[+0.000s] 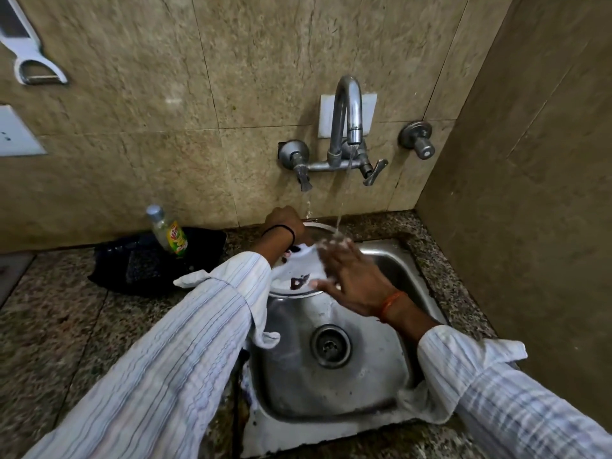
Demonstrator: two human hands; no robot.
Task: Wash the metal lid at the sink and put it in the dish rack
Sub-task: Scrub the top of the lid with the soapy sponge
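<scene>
The left hand point(284, 223) grips the far rim of the metal lid point(298, 276), tilting it over the sink point(390, 260) so tap water point(338, 223) runs off; the right hand point(354, 276), fingers point(331, 251) spread wide and holding nothing, rubs its wet face under the stream.

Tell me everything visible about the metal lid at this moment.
The metal lid is round, shiny steel with a raised rim, its face covered in white suds with a few dark patches. It is held tilted over the back-left part of the sink, under the running tap stream. The left hand grips its far edge; the right hand lies flat across its right side, fingers spread. Much of it is hidden by sleeve and hands.
</scene>
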